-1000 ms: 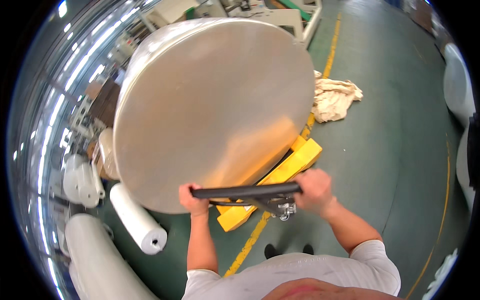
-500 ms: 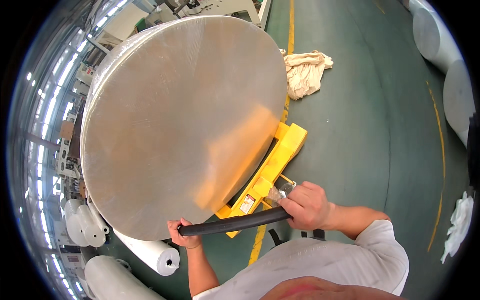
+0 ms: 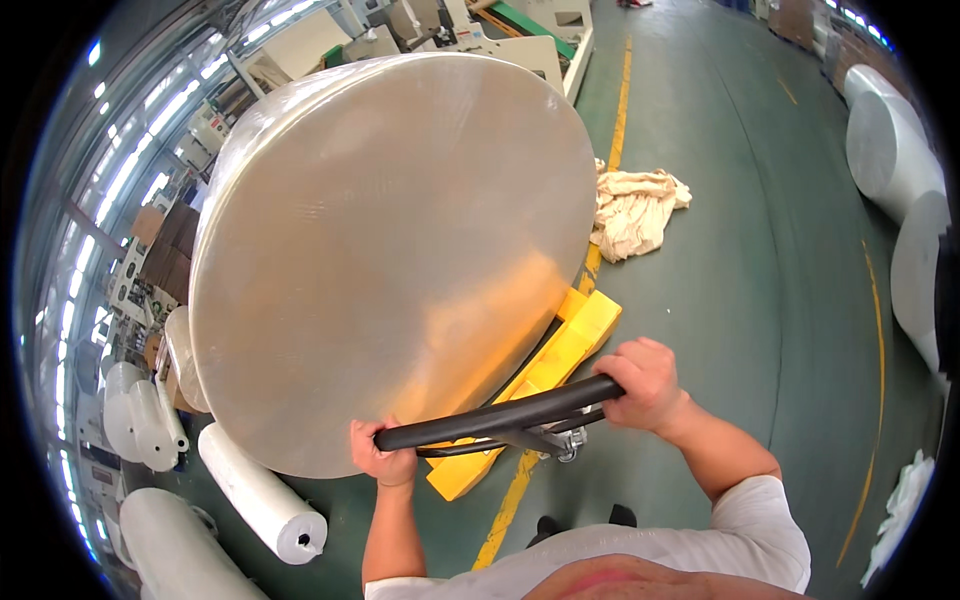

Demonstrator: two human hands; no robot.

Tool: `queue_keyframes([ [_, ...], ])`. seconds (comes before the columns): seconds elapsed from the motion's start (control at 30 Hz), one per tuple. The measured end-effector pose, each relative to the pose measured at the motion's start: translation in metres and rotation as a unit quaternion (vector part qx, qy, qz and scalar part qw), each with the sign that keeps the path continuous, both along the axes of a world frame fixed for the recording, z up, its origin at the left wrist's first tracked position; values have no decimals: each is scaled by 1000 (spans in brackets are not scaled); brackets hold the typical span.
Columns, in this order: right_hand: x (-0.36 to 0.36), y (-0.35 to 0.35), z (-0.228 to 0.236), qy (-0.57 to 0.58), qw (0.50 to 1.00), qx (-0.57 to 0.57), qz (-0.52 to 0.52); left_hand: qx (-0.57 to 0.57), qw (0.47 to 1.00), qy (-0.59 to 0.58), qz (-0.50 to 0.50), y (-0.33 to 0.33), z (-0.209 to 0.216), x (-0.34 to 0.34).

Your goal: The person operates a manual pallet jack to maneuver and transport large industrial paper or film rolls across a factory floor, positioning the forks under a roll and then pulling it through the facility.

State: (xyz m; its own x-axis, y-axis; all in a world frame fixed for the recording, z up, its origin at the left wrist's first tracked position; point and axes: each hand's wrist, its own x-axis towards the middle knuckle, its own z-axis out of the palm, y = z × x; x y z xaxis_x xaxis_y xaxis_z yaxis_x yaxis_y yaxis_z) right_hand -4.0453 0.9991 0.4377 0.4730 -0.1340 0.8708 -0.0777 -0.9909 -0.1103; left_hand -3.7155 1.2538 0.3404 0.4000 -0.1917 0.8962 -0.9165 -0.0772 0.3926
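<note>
At far left, pale rolls (image 3: 155, 430) stand near a narrow white roll (image 3: 255, 485) lying on the green floor (image 3: 720, 330). Next is the large wrapped roll (image 3: 390, 250), its flat round end facing the person. The left hand (image 3: 383, 455) is clenched around the left end of the black handle (image 3: 500, 418), which spans the front of the large roll. The yellow base (image 3: 550, 370) sits along that roll's lower right edge; contact underneath is hidden. The right hand (image 3: 645, 385) grasps the handle's right end. Beyond lies a crumpled beige cloth (image 3: 640, 215); further rolls (image 3: 885, 150) line the right side.
</note>
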Motion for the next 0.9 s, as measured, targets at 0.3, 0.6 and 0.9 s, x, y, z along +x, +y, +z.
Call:
queue_keyframes([
  [0.3, 76, -71, 8, -80, 987, -67, -119, -23, 995, -3, -101, -54, 31, 44],
  [0.6, 168, -148, 25, -105, 984, -64, -131, -29, 987, 2, -160, -124, 51, 126],
  [0.9, 267, -270, 39, -105, 978, -57, -170, -32, 994, -15, -102, -213, 63, 198],
])
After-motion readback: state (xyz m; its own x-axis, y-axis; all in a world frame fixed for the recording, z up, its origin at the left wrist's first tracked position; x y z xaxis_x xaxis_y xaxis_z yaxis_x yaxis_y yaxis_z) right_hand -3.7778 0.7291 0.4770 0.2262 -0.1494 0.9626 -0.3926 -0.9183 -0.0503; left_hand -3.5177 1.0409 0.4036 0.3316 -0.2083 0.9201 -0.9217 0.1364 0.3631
